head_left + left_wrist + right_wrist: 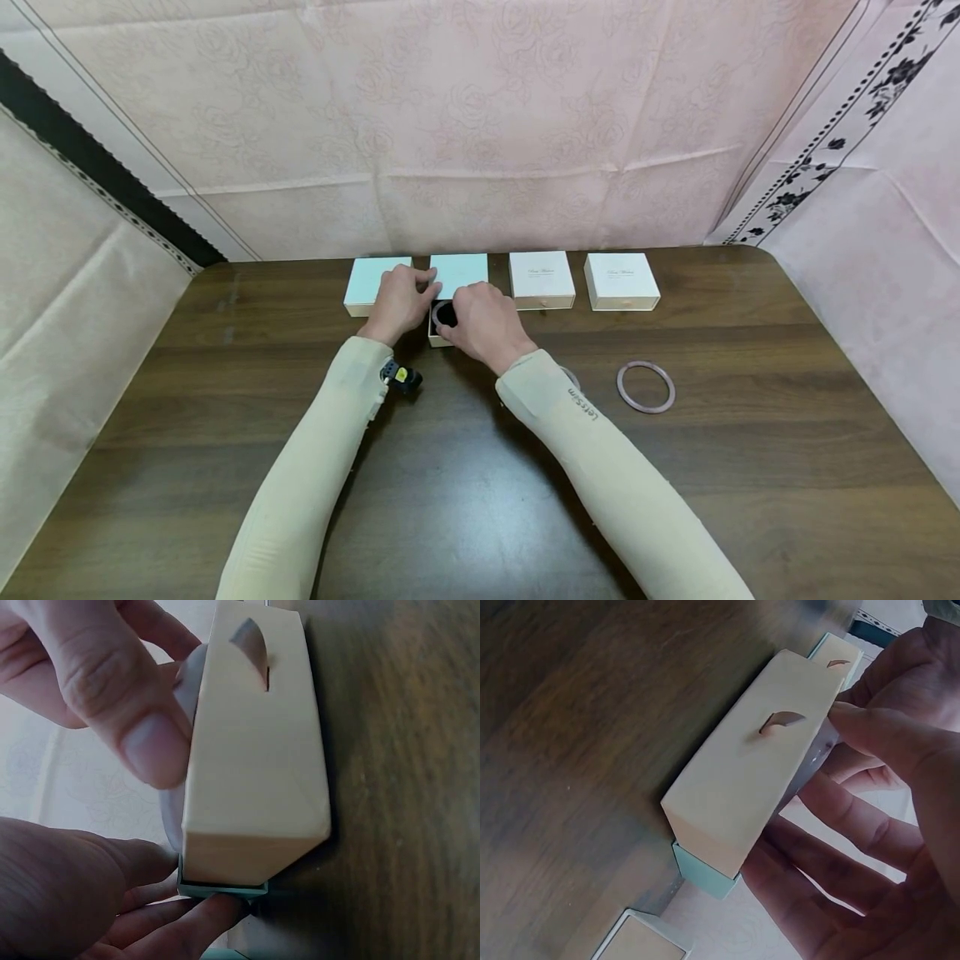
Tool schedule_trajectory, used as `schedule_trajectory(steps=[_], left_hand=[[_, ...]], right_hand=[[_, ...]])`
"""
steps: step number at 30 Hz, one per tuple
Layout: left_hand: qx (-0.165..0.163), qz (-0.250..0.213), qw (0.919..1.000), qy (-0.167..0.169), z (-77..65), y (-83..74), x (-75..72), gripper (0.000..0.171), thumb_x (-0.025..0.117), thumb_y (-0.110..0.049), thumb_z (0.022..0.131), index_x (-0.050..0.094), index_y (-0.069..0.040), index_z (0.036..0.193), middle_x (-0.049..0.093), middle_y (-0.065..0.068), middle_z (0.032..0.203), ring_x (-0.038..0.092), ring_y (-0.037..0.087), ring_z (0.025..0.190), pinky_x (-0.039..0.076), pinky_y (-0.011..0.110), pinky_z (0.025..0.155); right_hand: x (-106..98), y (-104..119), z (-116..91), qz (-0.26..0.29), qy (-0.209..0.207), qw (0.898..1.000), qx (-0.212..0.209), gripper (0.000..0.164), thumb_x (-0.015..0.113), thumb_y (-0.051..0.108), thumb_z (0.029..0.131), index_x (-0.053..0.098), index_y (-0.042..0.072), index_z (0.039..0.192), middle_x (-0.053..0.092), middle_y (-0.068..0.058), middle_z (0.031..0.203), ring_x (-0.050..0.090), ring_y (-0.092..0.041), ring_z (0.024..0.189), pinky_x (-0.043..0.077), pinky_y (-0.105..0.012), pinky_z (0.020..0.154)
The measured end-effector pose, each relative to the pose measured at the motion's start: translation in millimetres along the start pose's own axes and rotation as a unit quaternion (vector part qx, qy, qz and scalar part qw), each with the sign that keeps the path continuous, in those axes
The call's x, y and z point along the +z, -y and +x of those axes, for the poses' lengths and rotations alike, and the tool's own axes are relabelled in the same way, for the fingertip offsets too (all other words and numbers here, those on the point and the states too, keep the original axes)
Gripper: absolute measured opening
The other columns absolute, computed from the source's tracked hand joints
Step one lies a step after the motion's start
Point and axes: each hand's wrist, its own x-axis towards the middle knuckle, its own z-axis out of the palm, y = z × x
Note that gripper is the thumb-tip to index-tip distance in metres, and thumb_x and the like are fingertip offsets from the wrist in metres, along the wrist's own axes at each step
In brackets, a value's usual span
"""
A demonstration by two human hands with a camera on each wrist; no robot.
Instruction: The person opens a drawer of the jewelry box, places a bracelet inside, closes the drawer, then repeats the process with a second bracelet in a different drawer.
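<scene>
A small turquoise-topped box stands at the table's back with its cream drawer pulled out toward me. My left hand holds the box's left side, thumb and fingers at the turquoise sleeve's edge. Over the drawer's right part, my right hand pinches a greyish-lilac bangle. The bangle sits partly in the dark-lined drawer, part of it standing above the rim. A ribbon pull tab sticks out of the drawer front. My right fingers hide some of the ring.
Another turquoise-topped box stands at the left, and two white boxes are at the right, all along the back edge. A lilac bangle lies front right; another bangle is mostly hidden by my right forearm. Patterned cloth hangs behind.
</scene>
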Motion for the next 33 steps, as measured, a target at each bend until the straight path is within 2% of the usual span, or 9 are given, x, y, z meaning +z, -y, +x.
schedule_trajectory(steps=[6,8,11,13,15,17,19,23,33], left_hand=[[0.007,-0.001,0.9999,-0.009,-0.5,-0.5,0.0,0.037,0.058,-0.022,0.105,0.062,-0.008,0.139,0.075,0.017,0.116,0.036,0.011,0.039,0.038,0.026,0.049],[0.009,-0.002,0.9999,-0.011,-0.7,-0.8,0.0,0.037,0.058,-0.021,0.105,0.063,-0.008,0.139,0.074,0.015,0.121,0.036,0.010,0.039,0.039,0.026,0.049],[0.008,-0.002,0.9999,-0.012,-1.3,-1.2,0.0,0.037,0.058,-0.022,0.105,0.063,-0.008,0.139,0.077,0.016,0.097,0.037,0.010,0.039,0.039,0.026,0.049],[0.007,-0.002,0.9999,-0.013,-1.9,-1.4,0.1,0.037,0.058,-0.022,0.105,0.063,-0.008,0.139,0.073,0.015,0.077,0.037,0.011,0.039,0.039,0.026,0.050],[0.007,-0.003,0.9999,-0.013,-2.3,-1.4,0.1,0.037,0.058,-0.022,0.105,0.063,-0.008,0.139,0.069,0.015,0.070,0.037,0.011,0.039,0.040,0.026,0.050],[0.008,-0.004,0.9999,-0.014,-2.3,-1.2,0.4,0.037,0.058,-0.022,0.105,0.063,-0.008,0.139,0.073,0.015,0.078,0.037,0.011,0.039,0.039,0.027,0.050],[0.010,-0.005,0.9998,-0.014,-2.2,-1.0,0.3,0.036,0.058,-0.022,0.105,0.063,-0.007,0.138,0.078,0.015,0.100,0.037,0.011,0.038,0.039,0.026,0.049],[0.013,-0.004,0.9998,-0.015,-1.8,-0.8,0.2,0.036,0.058,-0.021,0.105,0.064,-0.007,0.137,0.065,0.012,0.139,0.037,0.011,0.038,0.039,0.026,0.050],[0.010,-0.007,0.9998,-0.012,-2.0,0.5,-0.1,0.035,0.058,-0.021,0.105,0.065,-0.008,0.136,0.064,0.010,0.141,0.035,0.011,0.038,0.038,0.027,0.050]], right_hand=[[4.1,0.7,0.8,0.004,-0.019,1.000,0.009,0.039,0.073,0.042,0.094,0.060,0.013,0.070,0.062,-0.002,0.078,0.054,-0.016,0.066,0.041,-0.030,0.050],[4.8,1.2,1.1,0.002,-0.022,1.000,0.013,0.039,0.074,0.042,0.093,0.061,0.013,0.071,0.063,-0.003,0.079,0.057,-0.017,0.068,0.045,-0.032,0.051],[5.6,2.1,1.4,-0.001,-0.025,1.000,0.017,0.037,0.074,0.042,0.093,0.064,0.012,0.074,0.065,-0.004,0.082,0.061,-0.018,0.072,0.051,-0.035,0.056],[6.1,2.9,1.5,-0.003,-0.026,0.999,0.021,0.036,0.074,0.042,0.093,0.065,0.011,0.077,0.067,-0.005,0.084,0.063,-0.019,0.074,0.055,-0.038,0.059],[6.7,3.5,1.8,-0.007,-0.026,0.999,0.024,0.036,0.074,0.042,0.093,0.066,0.011,0.078,0.068,-0.005,0.085,0.065,-0.020,0.076,0.057,-0.040,0.062],[7.3,4.4,2.1,-0.011,-0.027,0.999,0.027,0.035,0.074,0.043,0.093,0.066,0.011,0.078,0.068,-0.006,0.086,0.065,-0.020,0.077,0.058,-0.041,0.063],[7.6,5.4,2.6,-0.016,-0.027,0.999,0.031,0.035,0.074,0.043,0.093,0.066,0.012,0.078,0.069,-0.006,0.087,0.066,-0.020,0.078,0.058,-0.041,0.063],[7.6,7.4,3.6,-0.025,-0.025,0.999,0.038,0.035,0.074,0.043,0.093,0.066,0.012,0.079,0.070,-0.006,0.088,0.067,-0.020,0.078,0.058,-0.041,0.062],[7.6,11.6,5.1,-0.041,-0.018,0.998,0.049,0.035,0.075,0.044,0.092,0.073,0.010,0.092,0.070,-0.007,0.089,0.068,-0.022,0.084,0.059,-0.040,0.064]])
